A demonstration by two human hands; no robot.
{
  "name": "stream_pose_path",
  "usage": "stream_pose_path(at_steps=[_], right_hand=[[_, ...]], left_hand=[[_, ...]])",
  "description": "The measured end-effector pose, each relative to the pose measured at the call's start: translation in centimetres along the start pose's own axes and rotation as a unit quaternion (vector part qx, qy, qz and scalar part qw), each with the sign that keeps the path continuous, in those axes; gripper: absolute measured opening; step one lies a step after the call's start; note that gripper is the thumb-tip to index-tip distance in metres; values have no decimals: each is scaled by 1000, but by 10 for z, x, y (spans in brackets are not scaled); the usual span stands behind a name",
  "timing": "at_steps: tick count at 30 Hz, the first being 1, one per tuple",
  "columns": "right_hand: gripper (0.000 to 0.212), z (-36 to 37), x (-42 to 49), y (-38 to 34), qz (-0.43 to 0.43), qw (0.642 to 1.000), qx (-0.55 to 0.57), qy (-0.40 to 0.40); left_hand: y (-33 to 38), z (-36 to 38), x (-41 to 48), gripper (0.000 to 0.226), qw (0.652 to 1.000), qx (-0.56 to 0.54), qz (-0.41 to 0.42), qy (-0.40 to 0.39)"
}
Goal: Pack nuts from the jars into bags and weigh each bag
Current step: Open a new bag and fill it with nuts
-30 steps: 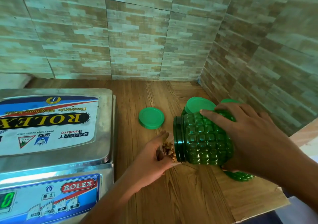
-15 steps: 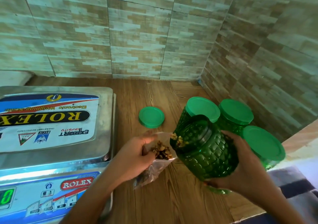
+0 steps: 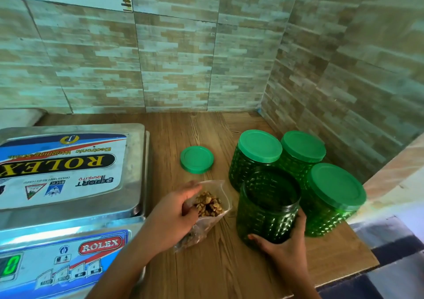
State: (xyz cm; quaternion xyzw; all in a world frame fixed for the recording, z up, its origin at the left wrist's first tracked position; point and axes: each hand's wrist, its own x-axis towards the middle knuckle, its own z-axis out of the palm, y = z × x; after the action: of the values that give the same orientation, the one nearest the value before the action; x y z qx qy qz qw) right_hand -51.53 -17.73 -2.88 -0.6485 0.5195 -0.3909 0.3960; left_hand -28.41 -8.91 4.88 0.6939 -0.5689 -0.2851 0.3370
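Observation:
My left hand (image 3: 171,218) grips the mouth of a clear plastic bag (image 3: 213,209) that holds brown nuts (image 3: 208,203), just right of the scale. An open green studded jar (image 3: 267,207) stands upright on the wooden counter, and my right hand (image 3: 283,241) holds it round its lower front. Its loose green lid (image 3: 196,159) lies flat on the counter behind the bag. The electronic weighing scale (image 3: 68,167) fills the left side, its steel platform bare and its display (image 3: 10,264) reading 0.
Three closed green jars (image 3: 257,154), (image 3: 302,148), (image 3: 335,197) crowd the right rear corner behind the open jar. Tiled walls close the back and right. The counter's front edge (image 3: 321,282) runs close to my right wrist.
My right hand tipped the jar back from pouring and set it upright on the counter. The left hand still holds the bag, which has more nuts in it.

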Motion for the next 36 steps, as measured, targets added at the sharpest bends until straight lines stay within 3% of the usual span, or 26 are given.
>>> stream_pose_path(at_steps=[6, 12, 16, 19, 21, 24, 28, 31, 36], right_hand=[[133, 12, -2, 7, -10, 999, -39, 28], [136, 8, -8, 13, -5, 996, -85, 1], [109, 2, -26, 21, -26, 995, -89, 37], [79, -2, -40, 23, -67, 989, -85, 100], [73, -3, -47, 22, -173, 973, -112, 109], [58, -3, -54, 4, -309, 940, -143, 34], [51, 1, -43, -33, -419, 874, -232, -82], [42, 2, -35, -52, -432, 829, -308, -175], [8, -2, -22, -67, -414, 819, -295, -266]], left_hand=[[2, 13, -5, 27, 996, 86, 16, 35], [-4, 34, -23, 14, 996, 88, 13, 24], [-6, 46, -34, 45, 990, 133, 22, 39], [-8, 53, -39, 23, 979, 182, 27, 88], [-8, 55, -44, 7, 973, 184, 37, 131], [-7, 54, -56, 9, 969, 173, 48, 168], [-3, 44, -77, 19, 963, 155, 65, 210], [-4, 35, -95, 23, 962, 135, 89, 219], [-9, 23, -108, 28, 958, 96, 110, 247]])
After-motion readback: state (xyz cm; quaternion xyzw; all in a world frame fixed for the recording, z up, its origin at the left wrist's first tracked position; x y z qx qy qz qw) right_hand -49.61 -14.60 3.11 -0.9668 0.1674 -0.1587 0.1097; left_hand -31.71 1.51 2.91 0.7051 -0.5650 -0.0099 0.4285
